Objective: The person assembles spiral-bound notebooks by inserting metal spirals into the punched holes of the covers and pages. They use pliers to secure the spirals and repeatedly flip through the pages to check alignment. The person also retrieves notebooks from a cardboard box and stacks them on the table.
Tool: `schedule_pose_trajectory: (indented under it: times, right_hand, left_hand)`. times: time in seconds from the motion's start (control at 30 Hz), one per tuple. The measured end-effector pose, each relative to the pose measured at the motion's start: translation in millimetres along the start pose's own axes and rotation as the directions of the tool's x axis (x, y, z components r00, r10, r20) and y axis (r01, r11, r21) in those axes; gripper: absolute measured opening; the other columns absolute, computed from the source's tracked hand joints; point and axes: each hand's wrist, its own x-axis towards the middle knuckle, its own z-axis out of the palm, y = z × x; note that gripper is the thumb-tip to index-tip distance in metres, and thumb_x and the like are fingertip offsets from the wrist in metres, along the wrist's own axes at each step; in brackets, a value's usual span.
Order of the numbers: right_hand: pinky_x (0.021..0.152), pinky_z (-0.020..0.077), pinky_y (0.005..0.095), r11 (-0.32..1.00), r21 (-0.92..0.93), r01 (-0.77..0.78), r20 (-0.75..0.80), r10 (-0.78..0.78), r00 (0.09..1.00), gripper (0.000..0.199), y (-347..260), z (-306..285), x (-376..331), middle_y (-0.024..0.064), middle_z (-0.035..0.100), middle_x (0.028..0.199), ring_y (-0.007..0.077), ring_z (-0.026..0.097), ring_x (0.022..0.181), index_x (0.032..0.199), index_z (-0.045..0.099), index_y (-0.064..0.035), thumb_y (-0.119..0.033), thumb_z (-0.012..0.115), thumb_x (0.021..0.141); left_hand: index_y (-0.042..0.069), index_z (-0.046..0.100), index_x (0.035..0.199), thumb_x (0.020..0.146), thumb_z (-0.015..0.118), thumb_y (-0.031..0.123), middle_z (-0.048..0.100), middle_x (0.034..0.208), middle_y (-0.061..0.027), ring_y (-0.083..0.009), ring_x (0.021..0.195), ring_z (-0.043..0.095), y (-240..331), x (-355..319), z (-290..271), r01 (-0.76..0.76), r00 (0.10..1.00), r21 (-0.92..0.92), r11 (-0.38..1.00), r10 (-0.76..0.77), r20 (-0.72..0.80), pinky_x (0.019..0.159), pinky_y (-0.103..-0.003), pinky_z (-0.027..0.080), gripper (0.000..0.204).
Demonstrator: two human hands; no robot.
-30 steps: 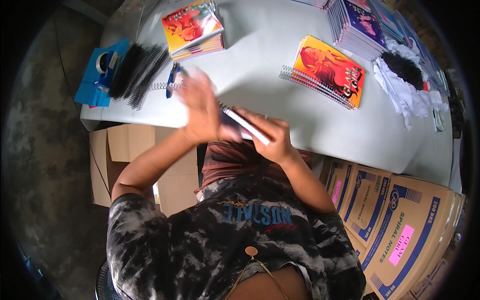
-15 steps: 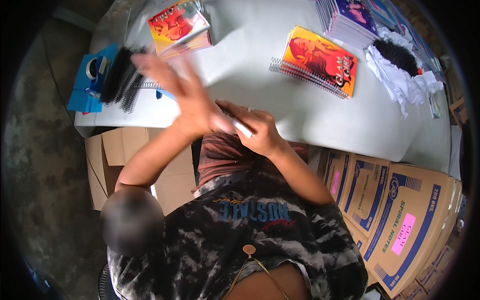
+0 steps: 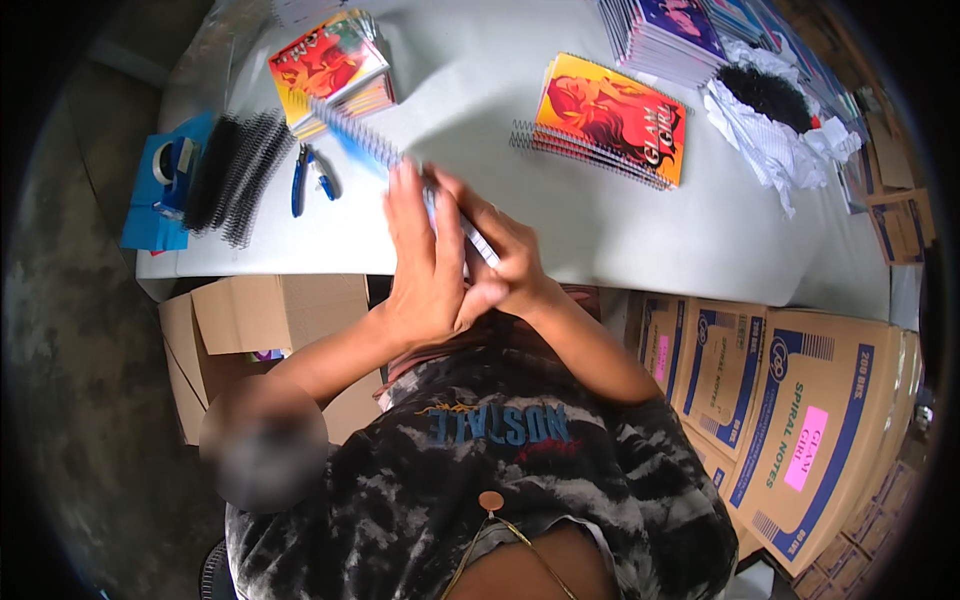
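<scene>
Status of the work in hand: partway, by my judgement. I observe one notebook between the two hands, above the near table edge, with its white page edge exposed. A wire coil, blurred, projects from the hands toward the upper left; I read the coil as only partly seated.

Right hand: closed, fingers curled around the notebook. Left hand: fingers nearly straight, laid against the coil side of the notebook; I cannot tell whether they pinch anything.

Completed portion: the orange notebooks on the right of the table carry coils along their lower edge, but the coil ends extend past the covers, so I judge these ends unfinished. For the orange stack at the upper left, I cannot confirm binding.

Outstanding portion: a bundle of loose black coils lies at the left, unused. The blue-handled pliers rest beside it, untouched by either hand.
</scene>
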Motion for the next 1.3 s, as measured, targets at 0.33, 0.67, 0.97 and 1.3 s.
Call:
schedule_pose_trajectory:
  times: [0.33,0.67,0.97,1.3]
  right_hand:
    - [0.059,0.0470,0.0296,0.856,-0.241,-0.458,0.193,0.504,0.842,0.022,-25,-69,63,0.0071,0.063,0.070,0.0214,0.060,0.061,0.096,0.063,-0.0003,-0.019,0.060,0.084]
    - [0.057,0.0469,0.0234,0.818,0.068,-0.572,-0.104,0.576,0.811,0.017,-15,-57,42,0.0053,0.062,0.070,0.0078,0.057,0.061,0.078,0.059,0.0011,0.006,0.071,0.066]
    - [0.085,0.0422,0.0310,0.855,-0.456,-0.247,-0.619,-0.105,0.779,0.028,-22,-139,51,0.0103,0.061,0.102,0.0194,0.056,0.096,0.100,0.060,0.0012,-0.007,0.069,0.074]
    - [0.084,0.0440,0.0332,0.831,0.030,-0.556,-0.853,0.312,0.420,0.040,134,-163,-40,0.0161,0.063,0.101,0.0232,0.059,0.093,0.111,0.056,0.0036,-0.030,0.053,0.090]
  left_hand:
    - [-0.002,0.061,0.105,0.088,0.058,0.013,0.064,0.087,-0.0035,-0.0060,0.073,0.054,-7,63,-30,0.510,0.721,-0.811,0.287,-0.657,0.220,0.068,-0.020,0.046,0.023]
    - [0.001,0.058,0.085,0.078,0.055,-0.006,0.058,0.077,0.0004,-0.0051,0.071,0.054,-53,89,-21,0.539,0.838,-0.816,0.208,-0.233,0.494,0.069,-0.020,0.045,0.010]
    - [-0.001,0.060,0.100,0.090,0.057,0.020,0.060,0.078,-0.0012,-0.0051,0.065,0.051,-28,127,17,0.359,0.913,-0.713,0.602,-0.384,0.135,0.059,-0.021,0.045,0.024]
    - [0.001,0.059,0.076,0.088,0.053,0.026,0.059,0.082,-0.0135,-0.0261,0.073,0.057,-68,135,180,0.445,0.856,-0.005,0.895,-0.427,-0.289,0.064,-0.036,0.046,0.028]
